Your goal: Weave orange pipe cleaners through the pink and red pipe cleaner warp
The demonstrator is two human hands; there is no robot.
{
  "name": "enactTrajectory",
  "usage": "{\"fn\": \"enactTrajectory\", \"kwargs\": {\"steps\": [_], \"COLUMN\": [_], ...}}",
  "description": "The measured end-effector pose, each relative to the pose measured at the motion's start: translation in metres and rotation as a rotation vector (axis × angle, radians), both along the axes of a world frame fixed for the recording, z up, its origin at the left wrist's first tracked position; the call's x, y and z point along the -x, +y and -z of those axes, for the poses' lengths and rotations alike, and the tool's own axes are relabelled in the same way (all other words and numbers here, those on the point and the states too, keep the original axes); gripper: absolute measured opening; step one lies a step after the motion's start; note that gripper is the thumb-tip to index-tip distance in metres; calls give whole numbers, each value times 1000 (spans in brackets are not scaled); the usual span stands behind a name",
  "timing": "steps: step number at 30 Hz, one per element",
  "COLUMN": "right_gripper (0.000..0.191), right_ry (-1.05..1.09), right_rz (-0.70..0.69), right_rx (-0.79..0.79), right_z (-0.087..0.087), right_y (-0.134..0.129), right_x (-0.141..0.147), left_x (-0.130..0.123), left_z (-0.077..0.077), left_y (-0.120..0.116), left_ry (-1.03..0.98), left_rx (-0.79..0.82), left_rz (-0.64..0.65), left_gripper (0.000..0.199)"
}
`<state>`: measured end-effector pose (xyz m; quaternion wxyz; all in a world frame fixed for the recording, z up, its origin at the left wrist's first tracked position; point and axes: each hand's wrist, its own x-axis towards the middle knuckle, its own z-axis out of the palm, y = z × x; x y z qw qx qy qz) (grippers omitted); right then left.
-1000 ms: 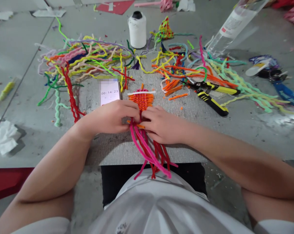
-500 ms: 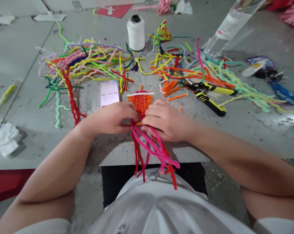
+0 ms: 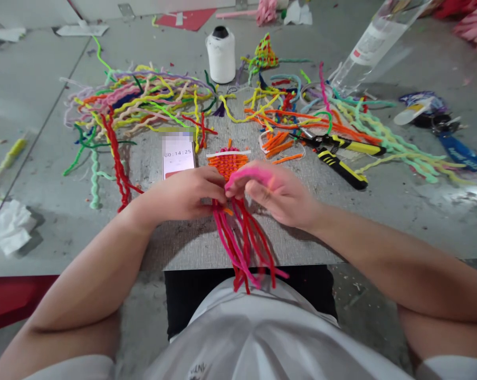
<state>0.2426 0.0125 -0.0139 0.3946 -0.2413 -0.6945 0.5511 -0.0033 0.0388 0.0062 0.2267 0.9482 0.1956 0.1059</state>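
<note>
A small woven yarn piece (image 3: 222,168) in orange and pink lies on the table in front of me, with a white strip (image 3: 227,154) across its top. My left hand (image 3: 191,192) is closed at its lower left edge, fingers pinched on the weaving beside a short orange yarn end (image 3: 228,211). A pink yarn strand (image 3: 244,172), bent upward and blurred, is held by my curled right hand (image 3: 289,198) over the weaving's lower right. Loose red and pink strands (image 3: 244,243) hang from the piece past the table edge toward my lap.
A phone timer (image 3: 178,155) lies beyond my left hand, near a heap of coloured yarn (image 3: 139,100). Yellow-black cutting pliers (image 3: 341,158) and orange yarn bits (image 3: 278,143) lie to the right. Behind are a white thread spool (image 3: 221,55) and a clear bottle (image 3: 371,47).
My right hand has turned and lifted a pink strand up from the weaving's lower edge. The hanging strands have swung and bunched together. My left hand has stayed almost in place.
</note>
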Motion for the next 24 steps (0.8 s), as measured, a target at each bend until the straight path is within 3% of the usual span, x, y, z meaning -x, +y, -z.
{"fn": "enactTrajectory", "kwargs": {"steps": [3, 7, 10, 17, 20, 24], "right_gripper": [23, 12, 10, 17, 12, 13], "right_ry": [-23, -191, -188, -130, -308, -618], "right_rz": [2, -5, -41, 62, 113, 1], "right_rx": [-9, -258, -370, -314, -393, -545], "right_z": [0, 0, 2, 7, 10, 15], "right_y": [0, 3, 7, 11, 16, 21], "right_x": [-1, -2, -3, -6, -6, -4], "left_x": [-2, -3, -3, -4, -2, -2], "left_z": [2, -1, -6, -6, -4, -5], "left_y": [-1, -2, -4, -3, -2, -3], "left_ry": [-17, -55, -56, -128, -70, 1], "left_rx": [-47, -31, 25, -20, 14, 54], "left_rz": [-34, -96, -164, -109, -96, -123], "left_gripper": [15, 11, 9, 9, 22, 35]}}
